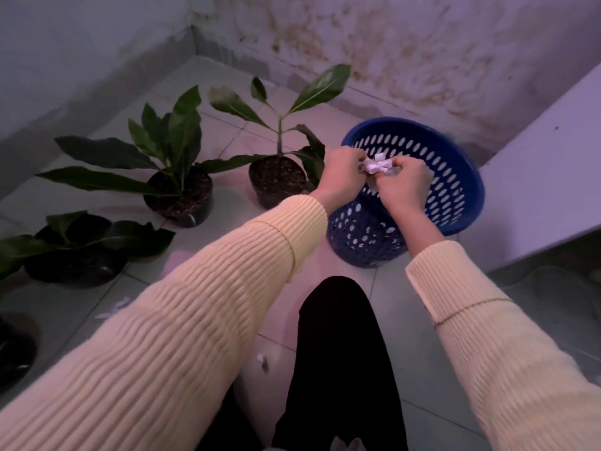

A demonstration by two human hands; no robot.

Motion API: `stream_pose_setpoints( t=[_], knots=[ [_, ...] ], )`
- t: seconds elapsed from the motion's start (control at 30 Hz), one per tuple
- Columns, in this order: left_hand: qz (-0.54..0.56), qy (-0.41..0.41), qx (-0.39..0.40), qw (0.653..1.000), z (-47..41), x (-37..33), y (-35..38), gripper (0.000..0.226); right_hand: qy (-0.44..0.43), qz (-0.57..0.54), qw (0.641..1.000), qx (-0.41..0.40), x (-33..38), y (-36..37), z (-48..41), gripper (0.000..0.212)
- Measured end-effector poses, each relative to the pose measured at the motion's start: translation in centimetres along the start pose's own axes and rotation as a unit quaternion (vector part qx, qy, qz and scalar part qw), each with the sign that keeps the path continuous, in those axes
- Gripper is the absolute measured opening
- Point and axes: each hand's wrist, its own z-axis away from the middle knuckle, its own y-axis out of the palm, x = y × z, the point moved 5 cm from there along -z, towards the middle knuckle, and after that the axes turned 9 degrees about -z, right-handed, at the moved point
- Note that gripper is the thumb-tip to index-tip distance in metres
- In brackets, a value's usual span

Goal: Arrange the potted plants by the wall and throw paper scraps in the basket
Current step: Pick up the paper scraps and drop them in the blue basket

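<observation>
**Scraps held over basket**

Loose scrap (262,362) on tiles at 6 o'clock. Up at 1 o'clock, left hand (343,174) and right hand (405,180) together, both pinching paper (377,166) above basket (455,190). Pots (276,180) at 10 to 11 o'clock, by wall (422,60).

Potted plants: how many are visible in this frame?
3 with foliage: one beside the blue basket, one left of it, one nearer the left edge. A dark pot-like shape at bottom left may be a fourth.
</observation>
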Motion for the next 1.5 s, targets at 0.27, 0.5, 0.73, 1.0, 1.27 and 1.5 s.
stream_pose_setpoints(
  t=[0.27, 0.5, 0.73, 1.0, 1.27, 1.5],
  knots=[
    [-0.042, 0.028, 0.116, 0.992, 0.4, -0.6, 4.5, 0.056, 0.072, 0.04, 0.995, 0.054, -5.8, 0.4, -0.2, 0.037],
    [-0.038, 0.036, 0.098, 0.994, 1.0, -0.5, 4.4, 0.061, 0.038, 0.065, 0.996, 0.048, -6.2, 0.9, 0.3, 0.068],
    [-0.07, 0.083, 0.11, 0.988, 2.0, -0.7, 3.9, 0.061, 0.03, 0.075, 0.993, 0.081, -6.2, 1.1, 0.6, 0.086],
    [-0.091, 0.082, 0.03, 0.992, 4.1, 1.8, -1.4, 0.058, -0.077, 0.003, 0.997, -0.016, -1.6, 0.8, 2.6, 0.068],
    [-0.136, -0.049, 0.009, 0.989, 9.6, 10.7, -4.3, 0.051, -0.152, -0.044, 0.983, 0.096, 1.0, 7.3, 7.8, 0.052],
    [-0.121, -0.211, 0.053, 0.969, 17.6, 18.7, -2.1, 0.054, -0.028, 0.037, 0.942, 0.331, -3.4, 14.9, 14.6, 0.058]
  ],
)
